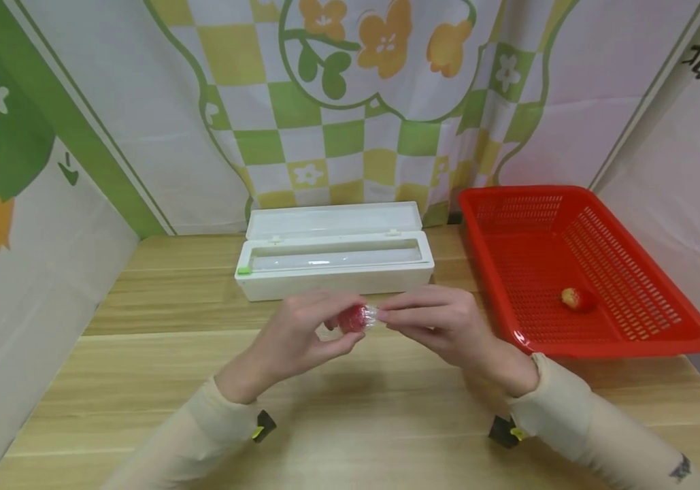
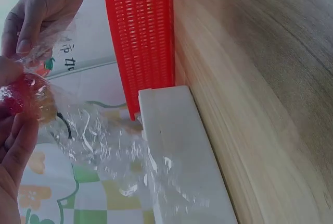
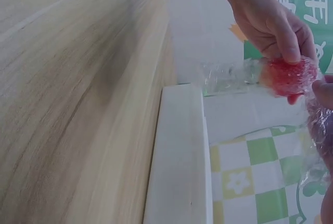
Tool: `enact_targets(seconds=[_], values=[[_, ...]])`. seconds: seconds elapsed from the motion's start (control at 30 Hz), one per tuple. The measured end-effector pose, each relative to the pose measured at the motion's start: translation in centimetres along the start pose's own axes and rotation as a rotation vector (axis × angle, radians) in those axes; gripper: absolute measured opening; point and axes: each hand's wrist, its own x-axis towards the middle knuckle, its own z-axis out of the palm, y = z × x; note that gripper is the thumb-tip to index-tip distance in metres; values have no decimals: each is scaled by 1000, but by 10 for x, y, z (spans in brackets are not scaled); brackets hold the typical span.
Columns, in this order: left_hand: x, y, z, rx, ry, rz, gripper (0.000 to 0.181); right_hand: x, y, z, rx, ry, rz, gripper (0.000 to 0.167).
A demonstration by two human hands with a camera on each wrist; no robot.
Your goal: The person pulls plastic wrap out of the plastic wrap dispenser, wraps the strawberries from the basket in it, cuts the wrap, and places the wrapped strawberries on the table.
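Observation:
A red, fruit-like round thing with a yellowish end [image 2: 47, 104] is held above the table, wrapped in clear cling film [image 2: 99, 135]. My left hand [image 1: 291, 340] grips it between thumb and fingers. From the other side my right hand [image 1: 441, 323] pinches the gathered film at the red fruit [image 1: 354, 318]. Loose film trails from the yellowish end in the left wrist view. Behind the hands stands a white cling film box [image 1: 334, 279], its lid raised and a roll [image 1: 337, 259] inside. The film hides the fruit's exact kind.
To the right is a red perforated basket [image 1: 484, 272], with another red and yellow fruit [image 1: 577, 299] lying in it. A patterned curtain [image 1: 350, 136] hangs behind the wooden table [image 1: 160, 299]. Printed cloth stands along both sides.

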Motion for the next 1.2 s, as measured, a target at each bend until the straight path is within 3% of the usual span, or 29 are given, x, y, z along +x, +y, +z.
enact_targets(seconds=[0.23,0.4,0.6,1.03,1.2], values=[[4,5,0,-50,16,35,26,6,-5,-2,-1,67,-84,14],[4,6,1,-82,33,41,29,6,-5,-3,23,77,-95,14],[4,7,2,-180,59,18,36,6,-5,-5,16,62,-85,16],[-1,10,1,-420,30,-178,37,8,-5,-12,-7,39,-68,17],[-2,11,1,-531,16,-216,38,8,-4,-14,-9,40,-62,17]])
